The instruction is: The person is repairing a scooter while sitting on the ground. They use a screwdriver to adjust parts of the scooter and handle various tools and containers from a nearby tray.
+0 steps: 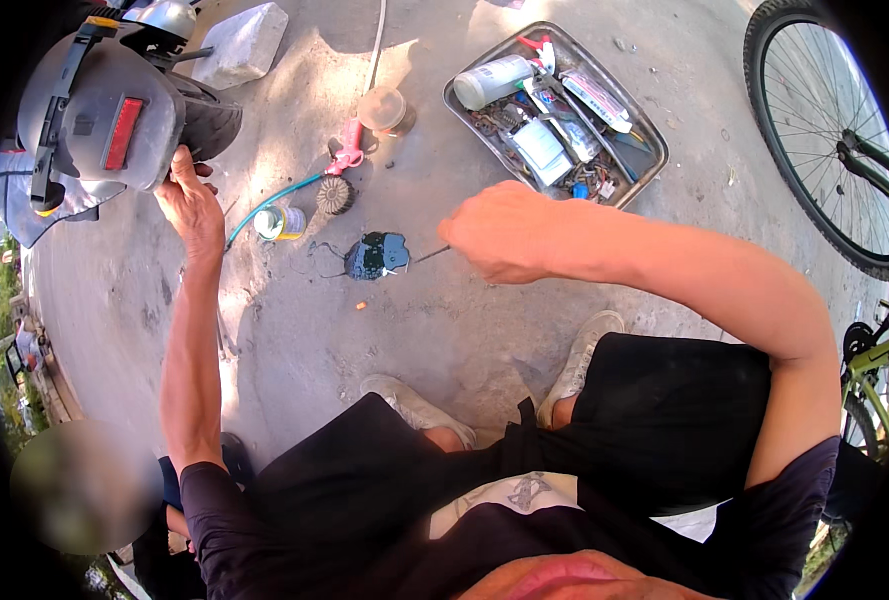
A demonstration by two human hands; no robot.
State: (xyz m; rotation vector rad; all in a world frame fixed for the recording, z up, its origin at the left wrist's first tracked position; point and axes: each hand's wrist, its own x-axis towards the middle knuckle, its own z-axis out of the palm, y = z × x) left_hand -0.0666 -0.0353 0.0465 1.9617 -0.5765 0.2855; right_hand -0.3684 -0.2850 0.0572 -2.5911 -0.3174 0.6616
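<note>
My left hand [192, 205] is at the lower edge of a black mudguard [79, 125] with a red reflector, its fingers curled against that edge. Part of a treaded tyre [212, 128] shows just behind them. Closed in a fist, my right hand [502, 235] hovers over the concrete, between a tool tray [654, 178] and a dark, shiny wet patch [376, 256]. A thin dark rod [432, 254] sticks out of this fist toward the patch; the fingers hide its other end. The tray holds a spray bottle [494, 82], tubes and small metal parts.
Left of the patch stand a small tin [280, 223] and a round wire brush [335, 196]. A red air gun [347, 150] on a blue hose lies beside a plastic tub [385, 111]. A concrete block [242, 45] is farther back; a bicycle wheel [824, 130] stands at right.
</note>
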